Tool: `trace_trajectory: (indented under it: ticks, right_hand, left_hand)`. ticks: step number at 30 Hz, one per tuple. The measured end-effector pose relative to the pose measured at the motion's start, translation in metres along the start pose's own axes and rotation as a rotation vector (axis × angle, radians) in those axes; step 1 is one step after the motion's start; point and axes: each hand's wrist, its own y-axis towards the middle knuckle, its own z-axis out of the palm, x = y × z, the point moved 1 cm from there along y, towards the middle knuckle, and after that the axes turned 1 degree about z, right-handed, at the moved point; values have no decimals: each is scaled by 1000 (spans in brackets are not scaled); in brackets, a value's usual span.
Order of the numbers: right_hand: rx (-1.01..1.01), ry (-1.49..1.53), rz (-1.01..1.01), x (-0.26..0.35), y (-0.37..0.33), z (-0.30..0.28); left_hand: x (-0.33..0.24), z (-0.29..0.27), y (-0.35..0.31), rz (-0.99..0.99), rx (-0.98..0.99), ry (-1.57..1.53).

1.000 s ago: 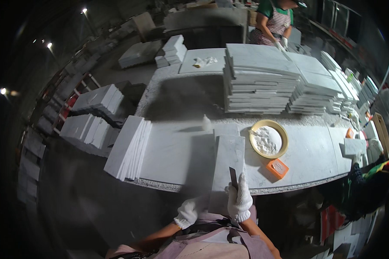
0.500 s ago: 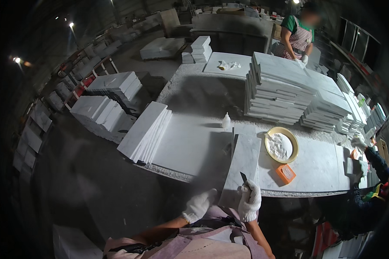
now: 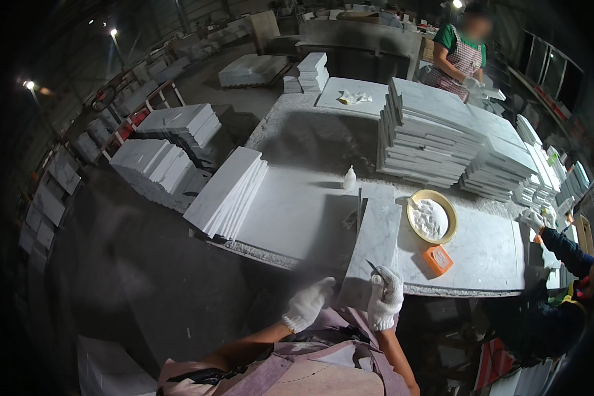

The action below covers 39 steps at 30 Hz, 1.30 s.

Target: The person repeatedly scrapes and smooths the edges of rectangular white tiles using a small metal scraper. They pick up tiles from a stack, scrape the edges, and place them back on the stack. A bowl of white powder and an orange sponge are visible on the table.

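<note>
Closest to me, the worker's right hand point(image 3: 385, 300), in a white knit glove, had its fingers closed around a thin dark blade point(image 3: 372, 266). Only the blade's tip showed, poking out past the fingers at the upper left of the fist, over the near end of a long marble slab point(image 3: 377, 228). That slab lay lengthwise on the pale work surface point(image 3: 478, 251), its near end jutting over the front edge towards the worker. The left hand point(image 3: 310, 305), gloved too, hung just left of the slab's near left corner; in that murk I couldn't tell whether its fingers were gripping anything or touched the stone.

Right of the slab, near the front edge, sat an orange box point(image 3: 438, 261), and just behind it a yellow bowl point(image 3: 453, 221) with white powder point(image 3: 430, 218). Leaning slabs point(image 3: 226, 191) lined the surface's left edge. Towards its back edge a small white bottle point(image 3: 349, 177) stood upright. Past the right edge, another person's dark sleeve point(image 3: 567, 254) reached in. Beyond the back edge rose a tall stack of slabs point(image 3: 429, 142), a crumpled cloth point(image 3: 354, 98) lay to its left, and a co-worker in a checked apron point(image 3: 457, 66) stood behind it.
</note>
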Motion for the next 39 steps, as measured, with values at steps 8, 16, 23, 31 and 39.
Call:
trace_trajectory:
  ticks: [8,16,23,31,39]
  right_hand:
    - [-87,-81,-47,18,12,0]
    - [-23,-178,-200,21,24,-10]
    - [4,-173,-203,21,25,-17]
    - [-12,37,-174,10,24,-18]
    - [-15,201,-46,0,21,-16]
  left_hand:
    - [10,2,7,253,-96,81]
    - [-15,2,19,264,-36,196]
    - [-22,12,17,38,-16,75]
    - [-15,16,23,60,-30,80]
    - [-34,13,40,85,-105,132]
